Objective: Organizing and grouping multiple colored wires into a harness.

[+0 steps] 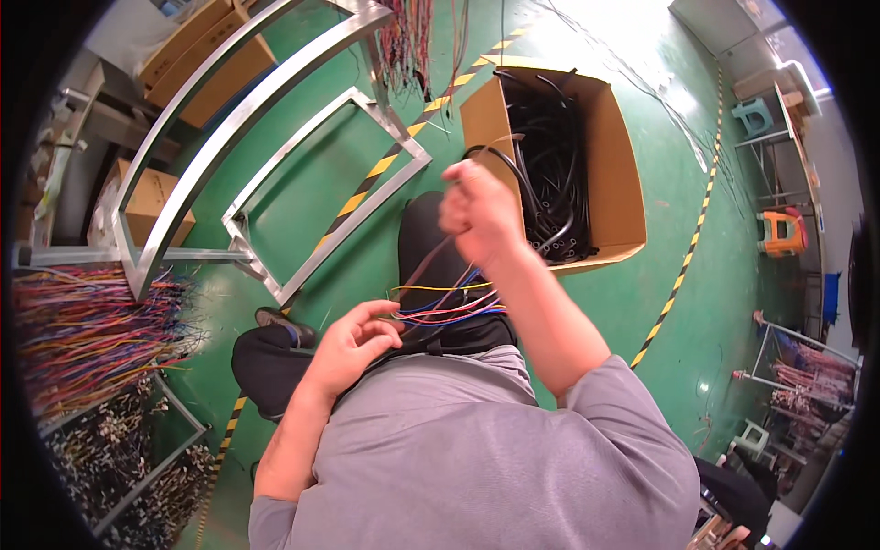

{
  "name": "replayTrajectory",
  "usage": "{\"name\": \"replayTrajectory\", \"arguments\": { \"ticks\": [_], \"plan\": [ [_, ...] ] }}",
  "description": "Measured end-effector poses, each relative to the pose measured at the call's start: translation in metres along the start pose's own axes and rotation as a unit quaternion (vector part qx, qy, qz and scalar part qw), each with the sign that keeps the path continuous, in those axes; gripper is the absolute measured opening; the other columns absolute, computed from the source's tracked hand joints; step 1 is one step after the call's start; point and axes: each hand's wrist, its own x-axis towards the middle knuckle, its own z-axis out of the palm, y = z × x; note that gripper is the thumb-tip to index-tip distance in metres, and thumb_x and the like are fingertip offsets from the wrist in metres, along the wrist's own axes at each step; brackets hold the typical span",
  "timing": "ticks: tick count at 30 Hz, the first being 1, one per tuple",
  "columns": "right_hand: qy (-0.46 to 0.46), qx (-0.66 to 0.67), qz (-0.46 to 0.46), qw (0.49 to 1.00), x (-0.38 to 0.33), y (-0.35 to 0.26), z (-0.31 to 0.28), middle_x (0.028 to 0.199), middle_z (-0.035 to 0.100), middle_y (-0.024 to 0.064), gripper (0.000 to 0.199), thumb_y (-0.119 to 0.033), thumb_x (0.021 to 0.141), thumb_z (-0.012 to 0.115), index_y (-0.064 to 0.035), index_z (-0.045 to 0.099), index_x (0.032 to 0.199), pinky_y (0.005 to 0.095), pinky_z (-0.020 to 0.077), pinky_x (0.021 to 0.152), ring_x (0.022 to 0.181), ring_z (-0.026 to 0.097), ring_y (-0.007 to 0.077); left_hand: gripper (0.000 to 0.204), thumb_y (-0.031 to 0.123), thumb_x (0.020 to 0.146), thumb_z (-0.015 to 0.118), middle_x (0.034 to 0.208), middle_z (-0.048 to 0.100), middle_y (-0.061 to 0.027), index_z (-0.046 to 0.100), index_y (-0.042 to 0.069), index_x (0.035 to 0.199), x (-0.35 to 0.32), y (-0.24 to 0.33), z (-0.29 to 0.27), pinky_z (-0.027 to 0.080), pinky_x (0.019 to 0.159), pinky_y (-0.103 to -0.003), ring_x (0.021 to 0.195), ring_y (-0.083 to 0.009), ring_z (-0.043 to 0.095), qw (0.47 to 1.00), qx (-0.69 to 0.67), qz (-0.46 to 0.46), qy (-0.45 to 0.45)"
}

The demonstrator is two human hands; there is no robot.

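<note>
A loose bundle of thin coloured wires (pixel 449 314), with yellow, red, white and blue strands, lies across my lap. My left hand (pixel 353 344) is at the bundle's left end, its thumb and fingers curled in around the wire ends. Raised in front of my right thigh, my right hand (pixel 478 213) is closed in a fist, slightly blurred. A brown strand (pixel 424 272) stretches from near the left fingertips up to this fist. Just beyond the right hand stands an open cardboard box (pixel 616 174) full of black cables (pixel 555 165).
A metal frame (pixel 321 234) stands on the green floor at the left. More coloured wires (pixel 101 335) hang at the far left, and red ones (pixel 408 41) at the top. Stools (pixel 781 232) line the right side. Yellow-black tape (pixel 683 275) marks the floor.
</note>
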Motion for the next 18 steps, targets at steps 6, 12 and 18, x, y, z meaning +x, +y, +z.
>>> {"name": "replayTrajectory", "arguments": {
  "ticks": [6,12,18],
  "plan": [
    [0.304,-0.531,-0.222,0.759,0.070,-0.035,-0.193,0.118,0.080,0.0169,0.040,-0.015,0.096,0.065,0.0002,0.071,0.133,0.0364,0.0577,0.095,0.109,0.076,0.0245,0.058,-0.001,0.099,0.066,0.146,0.065,-0.0108,0.051,0.001,0.155,0.022,0.000,0.020,0.045,0.120,-0.037,0.140,-0.0216,0.059,0.989,0.082,-0.067,-0.104],
    [0.337,-0.696,-0.165,0.612,0.083,-0.027,-0.219,0.103,0.077,0.0201,0.027,-0.023,0.100,0.067,-0.0070,0.075,0.120,0.0464,0.0571,0.091,0.102,0.075,0.0373,0.043,0.003,0.101,0.066,0.138,0.070,-0.0112,0.061,-0.001,0.144,0.023,0.007,0.016,0.051,0.114,-0.036,0.129,-0.0203,0.066,0.986,0.118,-0.102,-0.065],
    [0.098,-0.638,-0.392,0.656,-0.002,-0.003,-0.061,0.100,0.076,0.0165,0.020,-0.012,0.094,0.077,-0.0072,0.077,0.114,0.0420,0.0583,0.079,0.088,0.074,0.0331,0.040,0.008,0.102,0.069,0.130,0.072,-0.0117,0.062,-0.001,0.140,0.020,-0.005,-0.007,0.053,0.107,-0.036,0.120,-0.0215,0.068,0.999,0.008,-0.011,0.033]
  ]
}}
